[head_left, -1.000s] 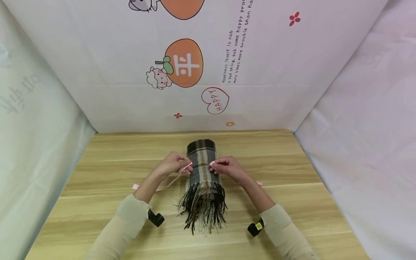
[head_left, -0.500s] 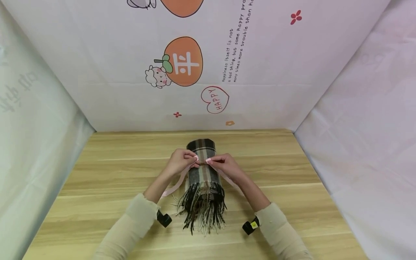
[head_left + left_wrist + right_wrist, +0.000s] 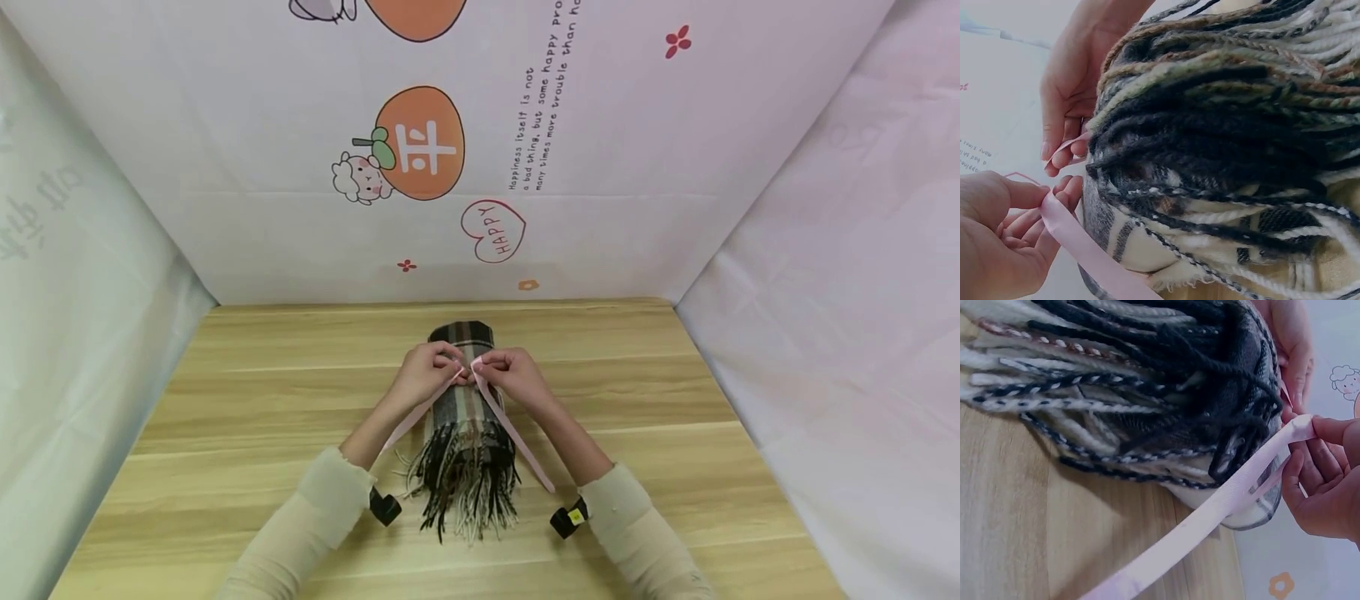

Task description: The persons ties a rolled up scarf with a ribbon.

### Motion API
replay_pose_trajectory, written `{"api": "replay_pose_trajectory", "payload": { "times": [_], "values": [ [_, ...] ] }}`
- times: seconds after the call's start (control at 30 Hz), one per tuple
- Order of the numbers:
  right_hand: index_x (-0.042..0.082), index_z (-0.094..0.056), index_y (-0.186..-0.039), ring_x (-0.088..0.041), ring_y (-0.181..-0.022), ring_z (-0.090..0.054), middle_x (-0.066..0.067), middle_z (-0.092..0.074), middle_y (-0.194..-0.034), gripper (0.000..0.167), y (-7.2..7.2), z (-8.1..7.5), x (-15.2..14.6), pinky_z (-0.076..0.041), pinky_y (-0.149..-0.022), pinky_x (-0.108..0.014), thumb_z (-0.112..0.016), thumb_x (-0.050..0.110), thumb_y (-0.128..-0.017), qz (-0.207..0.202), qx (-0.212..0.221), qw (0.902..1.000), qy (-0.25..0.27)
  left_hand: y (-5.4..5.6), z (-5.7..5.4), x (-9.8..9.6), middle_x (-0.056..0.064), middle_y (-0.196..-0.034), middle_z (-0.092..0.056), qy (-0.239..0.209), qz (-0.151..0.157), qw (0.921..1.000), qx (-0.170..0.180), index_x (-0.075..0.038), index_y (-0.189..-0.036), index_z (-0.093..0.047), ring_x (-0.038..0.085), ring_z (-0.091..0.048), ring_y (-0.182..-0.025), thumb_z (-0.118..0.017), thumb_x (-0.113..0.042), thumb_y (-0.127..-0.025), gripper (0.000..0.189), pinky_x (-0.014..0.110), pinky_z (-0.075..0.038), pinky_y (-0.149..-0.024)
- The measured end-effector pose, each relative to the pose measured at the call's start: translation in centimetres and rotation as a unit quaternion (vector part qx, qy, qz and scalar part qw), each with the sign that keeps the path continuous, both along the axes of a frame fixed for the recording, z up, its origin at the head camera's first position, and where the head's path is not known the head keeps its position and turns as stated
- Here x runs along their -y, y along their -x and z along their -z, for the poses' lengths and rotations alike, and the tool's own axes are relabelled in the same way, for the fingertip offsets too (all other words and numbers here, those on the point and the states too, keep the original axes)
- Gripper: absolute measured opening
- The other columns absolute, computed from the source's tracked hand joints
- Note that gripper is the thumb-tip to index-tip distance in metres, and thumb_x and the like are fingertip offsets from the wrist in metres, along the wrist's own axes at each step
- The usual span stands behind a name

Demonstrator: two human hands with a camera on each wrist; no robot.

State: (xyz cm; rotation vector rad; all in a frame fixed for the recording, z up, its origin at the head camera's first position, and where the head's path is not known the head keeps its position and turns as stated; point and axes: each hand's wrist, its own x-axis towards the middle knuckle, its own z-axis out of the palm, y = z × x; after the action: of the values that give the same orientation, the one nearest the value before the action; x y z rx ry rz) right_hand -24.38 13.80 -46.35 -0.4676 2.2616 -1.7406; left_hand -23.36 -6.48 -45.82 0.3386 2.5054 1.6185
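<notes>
A rolled plaid scarf (image 3: 457,406) in black, grey, cream and brown lies lengthwise on the table, its fringe (image 3: 468,492) towards the person. Over its middle, my left hand (image 3: 426,375) pinches one side of a pink ribbon (image 3: 1088,240) between thumb and fingers. Close beside it, my right hand (image 3: 517,379) pinches the ribbon's other side, and a long tail hangs down to the right of the fringe. In the right wrist view, the ribbon (image 3: 1210,512) runs slantwise past the roll's end. How the ribbon passes under the scarf is hidden.
The wooden table (image 3: 262,400) extends on both sides of the scarf. A white printed sheet (image 3: 600,233) stands upright behind it, with white cloth sides (image 3: 840,333) at left and right. A small black camera sits on each wrist.
Both hands have moved inward from the scarf's two sides and now nearly meet over its middle. The ribbon came along, and its right tail has swung into view beside the fringe.
</notes>
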Motion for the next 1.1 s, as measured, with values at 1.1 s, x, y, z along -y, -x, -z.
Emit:
{"api": "replay_pose_trajectory", "payload": {
  "times": [1.1],
  "values": [
    [-0.003,-0.071,-0.118,-0.017,-0.071,-0.051,-0.023,-0.069,-0.106,0.025,-0.4,-0.1,0.5,-0.041,-0.057,-0.021,-0.053,-0.001,-0.100,-0.020,-0.104,0.9917,-0.072,1.1,0.6,-0.3,0.005,-0.080,-0.077,-0.001,0.036,0.9987,-0.036,-0.009,-0.089,-0.073,0.013,-0.073,-0.069,-0.067,-0.016,-0.096,0.012,0.037,-0.059,-0.080]
  ]
}}
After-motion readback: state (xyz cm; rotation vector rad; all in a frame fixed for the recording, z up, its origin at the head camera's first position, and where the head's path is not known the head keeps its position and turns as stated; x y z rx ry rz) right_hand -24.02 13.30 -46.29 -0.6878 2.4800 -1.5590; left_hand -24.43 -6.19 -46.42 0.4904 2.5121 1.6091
